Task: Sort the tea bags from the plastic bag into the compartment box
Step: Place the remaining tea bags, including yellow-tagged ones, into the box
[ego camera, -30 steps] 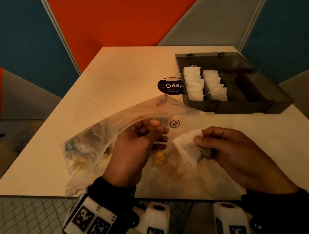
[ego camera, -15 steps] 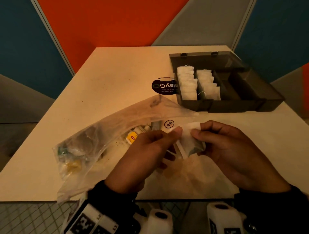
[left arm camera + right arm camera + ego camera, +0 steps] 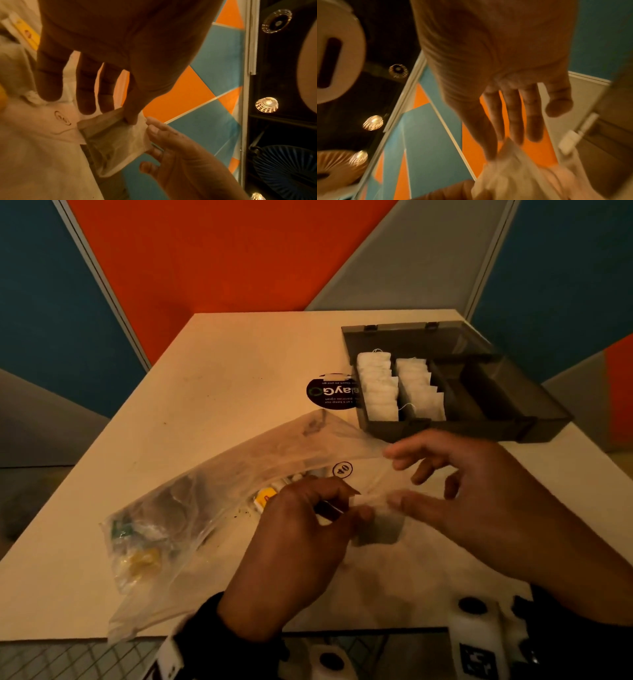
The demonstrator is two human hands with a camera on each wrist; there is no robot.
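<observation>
The tea bag (image 3: 118,140) has passed to the left hand (image 3: 294,546), whose grip pinches its top. The right hand (image 3: 479,494) has let go, its fingers spread wide beside it.

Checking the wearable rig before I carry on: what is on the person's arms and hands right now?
Both hands are bare, with no gloves or rings visible. The left hand comes out of a dark sleeve, and below it sits a white wrist mount with black square marker patterns. The right hand has a dark cuff too, beside a white camera housing bearing a black marker. No cables show.
</observation>
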